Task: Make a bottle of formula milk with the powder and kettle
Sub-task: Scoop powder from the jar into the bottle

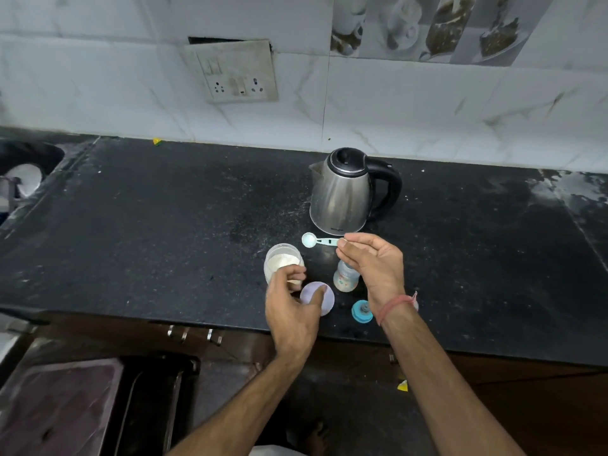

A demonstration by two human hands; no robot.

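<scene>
One kettle (342, 192), jar (283, 263), bottle (345, 278), scoop (317, 240); two lids (324, 299).

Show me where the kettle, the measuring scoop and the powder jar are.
kettle (342, 195), head view, on its steel body.
measuring scoop (309, 240), head view, on its bowl.
powder jar (282, 261), head view, on the powder inside.

Both forearms extend forward, bare. Left hand (291, 311): palm turned inward, fingers (297, 277) loosely curled and apart, thumb extended, gripping nothing. Right hand (373, 264): raised slightly higher, palm facing left, thumb and forefinger pinched together; a red thread (394, 306) circles the wrist.
</scene>
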